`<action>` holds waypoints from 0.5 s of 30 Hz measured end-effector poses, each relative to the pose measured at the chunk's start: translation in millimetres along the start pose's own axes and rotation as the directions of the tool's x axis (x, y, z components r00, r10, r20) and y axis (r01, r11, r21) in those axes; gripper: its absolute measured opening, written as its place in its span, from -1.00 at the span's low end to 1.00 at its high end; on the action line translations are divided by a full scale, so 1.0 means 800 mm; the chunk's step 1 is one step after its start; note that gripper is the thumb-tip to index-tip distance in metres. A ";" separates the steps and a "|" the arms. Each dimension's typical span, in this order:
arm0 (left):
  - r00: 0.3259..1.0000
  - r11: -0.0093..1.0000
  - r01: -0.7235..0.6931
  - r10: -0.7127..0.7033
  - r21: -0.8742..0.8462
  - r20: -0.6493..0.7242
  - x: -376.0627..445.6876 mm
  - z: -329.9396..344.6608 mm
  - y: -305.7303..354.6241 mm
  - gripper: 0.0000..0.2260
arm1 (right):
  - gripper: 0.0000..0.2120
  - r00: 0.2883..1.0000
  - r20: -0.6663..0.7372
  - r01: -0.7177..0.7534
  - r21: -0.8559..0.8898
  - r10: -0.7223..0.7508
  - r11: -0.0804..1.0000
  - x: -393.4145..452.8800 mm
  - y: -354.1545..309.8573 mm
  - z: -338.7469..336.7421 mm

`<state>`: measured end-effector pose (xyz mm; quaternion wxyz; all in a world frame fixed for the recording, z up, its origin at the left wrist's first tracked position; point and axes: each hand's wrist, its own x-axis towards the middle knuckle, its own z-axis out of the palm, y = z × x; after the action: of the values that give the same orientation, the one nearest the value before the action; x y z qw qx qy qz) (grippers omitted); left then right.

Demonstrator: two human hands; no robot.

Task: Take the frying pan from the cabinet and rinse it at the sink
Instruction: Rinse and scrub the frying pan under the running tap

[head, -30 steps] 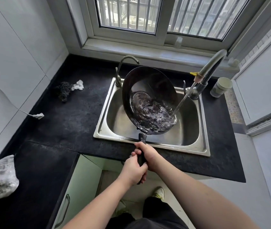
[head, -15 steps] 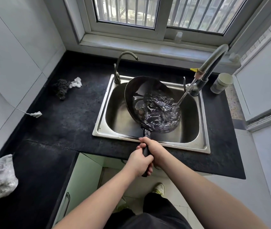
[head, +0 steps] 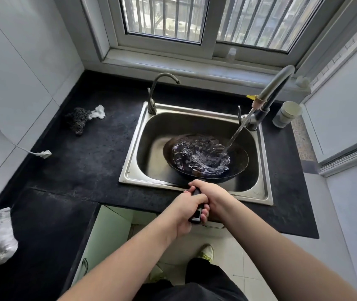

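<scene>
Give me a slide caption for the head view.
Both hands grip the frying pan under the running tap in the sink.

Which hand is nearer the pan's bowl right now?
Right. The right hand grips the handle close to the frying pan bowl; the left hand grips behind it, toward the handle's end.
</scene>
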<state>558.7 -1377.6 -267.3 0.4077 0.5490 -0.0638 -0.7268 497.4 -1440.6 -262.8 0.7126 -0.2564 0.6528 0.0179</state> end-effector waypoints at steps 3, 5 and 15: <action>0.997 0.993 0.059 -0.055 -0.101 0.047 -0.004 -0.001 0.005 -0.77 | -0.67 1.000 -0.015 0.025 -0.019 -0.025 1.000 -0.009 -0.003 0.000; 0.996 0.991 0.070 -0.063 -0.116 0.063 -0.007 -0.003 0.003 -0.83 | -0.66 0.998 -0.031 0.052 -0.015 -0.052 0.999 -0.014 -0.003 0.002; 0.989 0.976 0.044 -0.012 -0.214 0.146 -0.012 -0.006 -0.035 -0.76 | -0.71 0.960 -0.124 0.238 -0.111 -0.251 0.965 -0.006 0.021 0.000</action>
<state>548.7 -1351.4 -276.9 0.4491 0.4485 -0.0059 -0.7728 490.9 -1424.2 -263.9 0.6496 -0.3696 0.6619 -0.0570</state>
